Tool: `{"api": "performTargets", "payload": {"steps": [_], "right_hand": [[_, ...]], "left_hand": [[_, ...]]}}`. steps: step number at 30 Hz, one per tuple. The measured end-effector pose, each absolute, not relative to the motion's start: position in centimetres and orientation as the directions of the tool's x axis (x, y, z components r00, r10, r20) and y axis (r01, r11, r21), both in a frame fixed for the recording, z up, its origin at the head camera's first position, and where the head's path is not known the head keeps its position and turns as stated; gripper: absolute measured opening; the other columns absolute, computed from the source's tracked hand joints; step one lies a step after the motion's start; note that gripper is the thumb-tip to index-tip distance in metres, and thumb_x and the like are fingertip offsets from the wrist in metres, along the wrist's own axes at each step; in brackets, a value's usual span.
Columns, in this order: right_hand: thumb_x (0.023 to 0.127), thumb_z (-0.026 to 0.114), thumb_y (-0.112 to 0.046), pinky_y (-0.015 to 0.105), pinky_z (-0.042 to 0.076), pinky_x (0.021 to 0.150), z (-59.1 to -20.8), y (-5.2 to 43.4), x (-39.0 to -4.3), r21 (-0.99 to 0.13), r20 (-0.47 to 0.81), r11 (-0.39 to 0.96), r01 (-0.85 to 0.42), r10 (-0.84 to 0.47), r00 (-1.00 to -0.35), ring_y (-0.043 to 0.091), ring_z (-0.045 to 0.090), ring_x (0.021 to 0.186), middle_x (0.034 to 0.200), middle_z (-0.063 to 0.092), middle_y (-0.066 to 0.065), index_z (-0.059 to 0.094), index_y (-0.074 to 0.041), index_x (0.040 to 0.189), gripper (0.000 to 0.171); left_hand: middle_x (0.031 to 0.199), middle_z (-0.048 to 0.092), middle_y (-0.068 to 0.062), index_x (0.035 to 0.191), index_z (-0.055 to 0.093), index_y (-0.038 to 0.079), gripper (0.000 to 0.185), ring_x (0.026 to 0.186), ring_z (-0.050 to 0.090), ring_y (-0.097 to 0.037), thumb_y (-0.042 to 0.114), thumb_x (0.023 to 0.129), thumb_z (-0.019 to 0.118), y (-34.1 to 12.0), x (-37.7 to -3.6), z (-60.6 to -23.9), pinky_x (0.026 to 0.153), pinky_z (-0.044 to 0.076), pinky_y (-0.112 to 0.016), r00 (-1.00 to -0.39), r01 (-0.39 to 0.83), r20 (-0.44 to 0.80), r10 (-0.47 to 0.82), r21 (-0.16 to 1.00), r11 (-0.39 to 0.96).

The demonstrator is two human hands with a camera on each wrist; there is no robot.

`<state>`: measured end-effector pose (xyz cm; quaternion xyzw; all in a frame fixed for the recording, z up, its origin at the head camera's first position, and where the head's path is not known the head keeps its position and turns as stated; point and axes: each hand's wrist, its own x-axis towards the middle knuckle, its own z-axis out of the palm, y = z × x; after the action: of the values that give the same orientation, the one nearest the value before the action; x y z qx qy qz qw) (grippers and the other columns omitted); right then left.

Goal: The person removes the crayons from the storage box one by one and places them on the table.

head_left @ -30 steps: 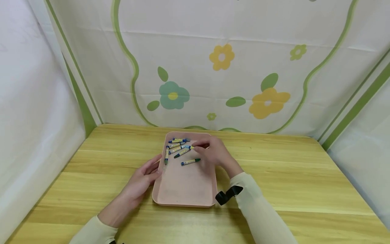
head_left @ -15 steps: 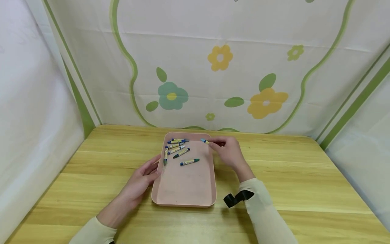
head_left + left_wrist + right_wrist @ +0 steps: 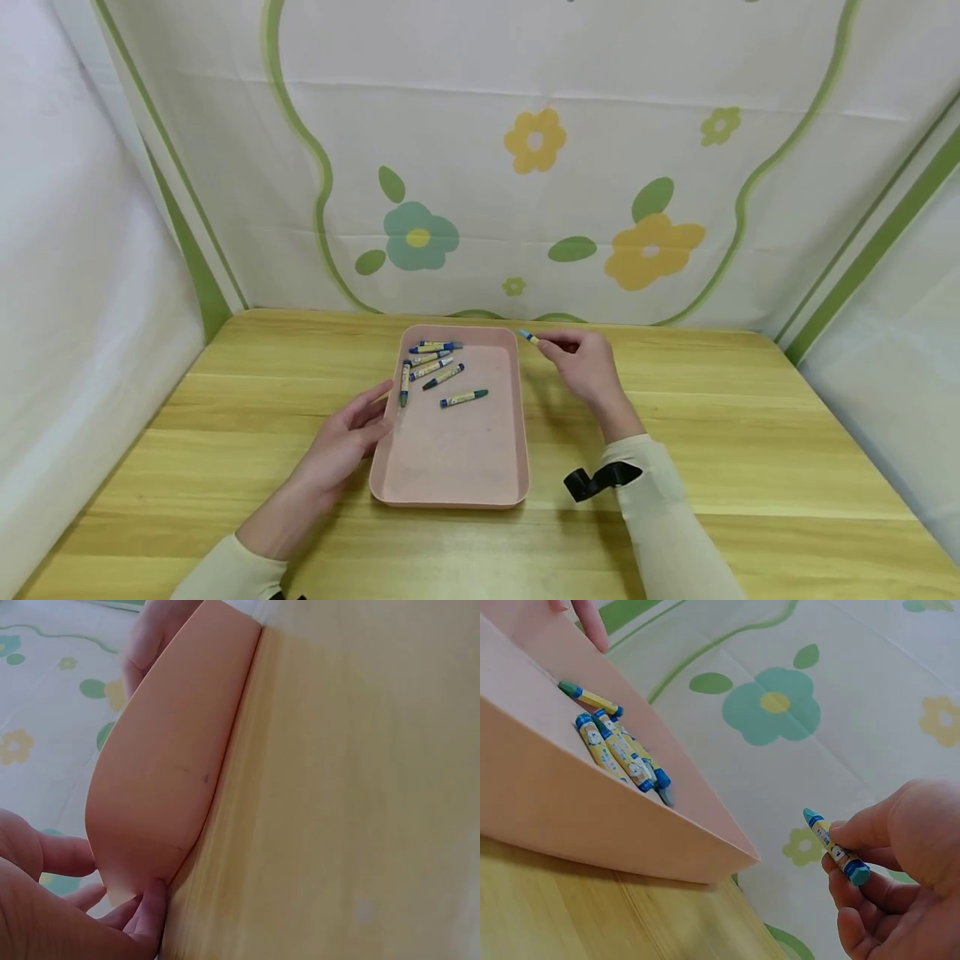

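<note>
Wooden table [image 3: 750, 433] | right hand [image 3: 588, 367] pinches crayon [image 3: 528, 337], tip left-away | left hand [image 3: 347, 442] seemingly relaxed

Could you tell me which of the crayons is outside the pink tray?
The light-blue-tipped crayon pinched in the right hand; the others lie inside the tray.

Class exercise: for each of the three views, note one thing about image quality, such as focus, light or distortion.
Head view: evenly lit, sharp, the wall seams bowed by the wide lens. Left wrist view: the pink tray fills the frame, soft and blurred. Right wrist view: the crayon in the right hand is crisp.
</note>
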<state>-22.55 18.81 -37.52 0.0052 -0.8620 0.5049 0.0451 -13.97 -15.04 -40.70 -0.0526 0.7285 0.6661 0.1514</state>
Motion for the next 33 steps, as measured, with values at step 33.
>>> {"api": "performTargets", "payload": {"steps": [33], "right_hand": [[0.104,0.07,-0.023,0.025,0.051,0.075,-37.7,20.8,-22.7,-0.879,0.077,0.477,-0.026,0.087,-0.993,0.013,0.063,0.094,0.12,0.076,0.016,0.079,-0.008,0.125,0.027]], "left_hand": [[0.175,0.03,-0.015,0.17,0.027,0.021,0.062,0.163,0.026,-0.036,0.013,0.112,0.049,-15.3,-16.7,-41.2,0.127,0.032,-0.055,-0.951,-0.204,-0.234,0.199,0.965,0.162]]}}
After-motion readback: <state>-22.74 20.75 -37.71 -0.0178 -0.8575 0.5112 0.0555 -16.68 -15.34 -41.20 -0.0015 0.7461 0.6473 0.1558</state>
